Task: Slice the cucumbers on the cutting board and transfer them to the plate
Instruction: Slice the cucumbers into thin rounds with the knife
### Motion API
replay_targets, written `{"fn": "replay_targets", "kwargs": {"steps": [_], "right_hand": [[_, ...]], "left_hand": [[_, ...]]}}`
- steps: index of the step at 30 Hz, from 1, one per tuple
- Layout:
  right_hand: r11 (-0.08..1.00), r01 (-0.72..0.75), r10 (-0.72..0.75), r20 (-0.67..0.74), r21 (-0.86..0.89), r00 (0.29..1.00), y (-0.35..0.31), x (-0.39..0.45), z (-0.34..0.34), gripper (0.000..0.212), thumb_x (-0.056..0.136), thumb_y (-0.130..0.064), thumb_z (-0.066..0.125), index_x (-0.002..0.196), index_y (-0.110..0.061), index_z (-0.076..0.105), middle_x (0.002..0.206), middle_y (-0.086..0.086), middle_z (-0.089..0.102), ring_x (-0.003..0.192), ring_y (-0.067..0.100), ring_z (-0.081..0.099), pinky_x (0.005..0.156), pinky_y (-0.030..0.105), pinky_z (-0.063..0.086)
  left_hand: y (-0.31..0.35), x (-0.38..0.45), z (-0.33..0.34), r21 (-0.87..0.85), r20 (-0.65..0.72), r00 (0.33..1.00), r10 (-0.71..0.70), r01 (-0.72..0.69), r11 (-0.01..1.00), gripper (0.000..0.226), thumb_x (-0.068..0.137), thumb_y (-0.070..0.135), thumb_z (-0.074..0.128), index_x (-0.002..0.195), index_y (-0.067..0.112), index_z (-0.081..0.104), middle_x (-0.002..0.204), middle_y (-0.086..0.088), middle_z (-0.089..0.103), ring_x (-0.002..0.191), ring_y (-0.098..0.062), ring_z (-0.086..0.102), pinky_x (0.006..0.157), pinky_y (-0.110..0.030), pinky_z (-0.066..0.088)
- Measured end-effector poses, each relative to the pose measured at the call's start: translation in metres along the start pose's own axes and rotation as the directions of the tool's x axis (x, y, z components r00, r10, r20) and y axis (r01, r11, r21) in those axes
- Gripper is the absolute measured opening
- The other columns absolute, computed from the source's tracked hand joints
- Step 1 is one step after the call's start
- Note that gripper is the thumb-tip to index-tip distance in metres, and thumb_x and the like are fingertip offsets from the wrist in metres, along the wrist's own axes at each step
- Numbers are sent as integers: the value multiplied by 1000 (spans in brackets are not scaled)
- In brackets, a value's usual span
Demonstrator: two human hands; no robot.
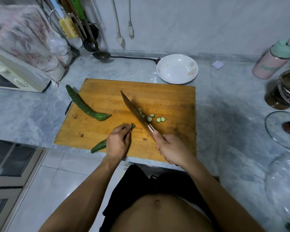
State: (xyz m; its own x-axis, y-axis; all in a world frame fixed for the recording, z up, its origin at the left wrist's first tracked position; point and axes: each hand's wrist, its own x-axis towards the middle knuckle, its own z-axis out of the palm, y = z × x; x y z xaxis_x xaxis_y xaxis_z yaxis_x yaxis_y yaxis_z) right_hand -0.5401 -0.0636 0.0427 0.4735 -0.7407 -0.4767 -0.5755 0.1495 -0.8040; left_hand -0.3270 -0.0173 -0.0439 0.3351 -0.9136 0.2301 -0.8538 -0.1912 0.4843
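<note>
- The cucumber being cut is dark green, slim and bumpy-skinned; it lies slantwise across the near left part of the cutting board, its tapered tail poking past the board's front edge and its cut end showing pale flesh
- The left hand lies over the middle of this cucumber, fingers curled down on it and fingertips bunched just behind the cut end; a ring shows on one finger
- A scatter of thin round slices, pale green with darker rims, lies on the board to the right of the blade, some overlapping, a few tucked against the steel
- The knife has a long, dark blade that tapers to a point toward the far side of the board; it stands between the cut end and the slices
- The right hand is wrapped round the knife handle, fingers closed tight, thumb near the copper-coloured collar
- A second cucumber, whole, curved and the same dark green, lies on the board's far left, one tip overhanging onto the grey marbled counter
- The white plate sits on the counter just beyond the board's far right corner, with faint smears inside and no slices on it
- Further out: a ladle near the wall, a pink and mint bottle and a glass lid at the right
</note>
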Motion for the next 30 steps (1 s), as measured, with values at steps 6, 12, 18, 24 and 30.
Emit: {"fn": "replay_targets", "kwargs": {"steps": [6, 12, 18, 24, 30], "right_hand": [[994, 37, -38, -9, -105, 999, 0, -12, 13, 66, 99, -61, 31, 84, -5, 63, 65, 4, 58, 53, 15, 53, 58, 34, 43], [984, 53, -52, 12, -172, 999, -4, -14, 15, 68, 100, -60, 28, 82, -5, 63, 71, 6, 61, 68, 22, 60, 72, 40, 50], [975, 47, -42, 28, -216, 999, -12, -14, 20, 58, 103, -56, 29, 65, -18, 50, 63, -1, 50, 60, 14, 50, 56, 32, 34], [967, 43, -36, 31, -253, 999, -17, 1, 30, 59, 104, -54, 28, 62, -17, 48, 65, 1, 50, 59, 14, 49, 53, 30, 31], [960, 35, -37, -1, -276, 999, -9, 10, 38, 57, 103, -56, 28, 65, -18, 47, 69, 2, 50, 66, 19, 49, 58, 32, 32]], "left_hand": [[0, 3, 1, 37, 11, 1000, 12, -12, 999, 22, 92, 17, 61, 112, 15, 70, 116, 0, 67, 94, -28, 63, 61, -31, 53], [-3, 3, 4, 6, 11, 1000, 10, -10, 1000, 22, 94, 17, 60, 113, 16, 71, 117, 0, 67, 97, -27, 62, 65, -35, 55], [-1, 3, 2, -2, 0, 999, 40, -40, 999, 21, 93, 12, 60, 110, 10, 71, 115, -4, 68, 94, -30, 63, 66, -34, 55], [-2, 1, 3, -1, -9, 999, 52, -52, 999, 18, 92, 10, 60, 106, 8, 72, 109, -8, 69, 91, -32, 62, 64, -32, 52], [-1, -1, 3, -5, -30, 997, 72, -73, 997, 19, 91, 5, 61, 105, 6, 72, 108, -6, 69, 90, -32, 62, 62, -37, 55]]}}
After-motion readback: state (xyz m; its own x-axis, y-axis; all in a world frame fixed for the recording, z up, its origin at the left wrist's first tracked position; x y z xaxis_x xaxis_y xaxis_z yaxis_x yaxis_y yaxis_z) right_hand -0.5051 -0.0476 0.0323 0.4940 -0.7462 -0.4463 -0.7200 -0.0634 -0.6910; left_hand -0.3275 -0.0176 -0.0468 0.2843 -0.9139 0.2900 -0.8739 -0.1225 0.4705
